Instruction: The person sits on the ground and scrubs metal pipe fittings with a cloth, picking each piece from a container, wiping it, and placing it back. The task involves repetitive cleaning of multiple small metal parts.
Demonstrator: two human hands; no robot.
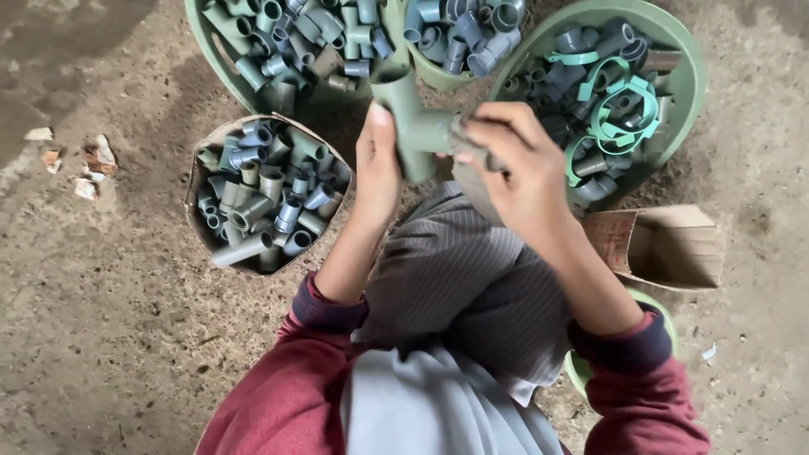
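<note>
Green pipe tee point(415, 126) was gripped by left hand point(377, 168), fingers closed round it; right hand point(518, 173) was pinched shut on its side branch. Tubs of fittings point(687, 84) sat far side.

Green basins point(684, 93) of grey pipe pieces along top; cardboard box point(199, 173) of fittings left of centre; empty carton point(674, 244) right; rubble bits point(88, 164) far left, concrete floor point(101, 320).

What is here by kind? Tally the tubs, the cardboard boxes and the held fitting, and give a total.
Green tubs: 4
Cardboard boxes: 2
Green tee fitting: 1
Total: 7
</note>
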